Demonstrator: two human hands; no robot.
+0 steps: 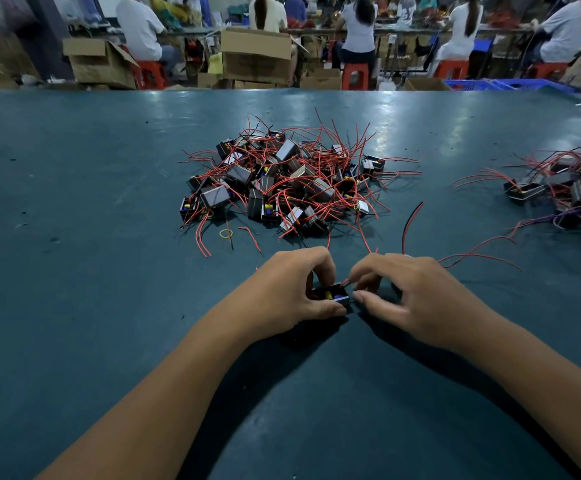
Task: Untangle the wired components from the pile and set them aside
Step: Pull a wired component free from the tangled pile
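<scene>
Left hand [294, 289] pinching one small black component [330, 296] by its body, thumb under, fingers curled over the top. Right hand [410, 299] touching it on the other side, thumb and forefinger closed on its red lead [346, 281] right at the case. The unit sits low over the surface [74, 237], just on our side of the main pile [282, 181].

We'd judge these light and rigid in the case, leads thin and springy (easy to snag, easy to yank off a solder joint). Best to hold the case, not the wire, and feed leads out one by one.

Loose red and black wires [412, 223] trail from the right hand, off to the right of the pile. Farther right of the pile, well apart, a second heap [566, 192], probably the set-aside ones. Small yellow ring [226, 233] at the pile's near-left edge.
</scene>
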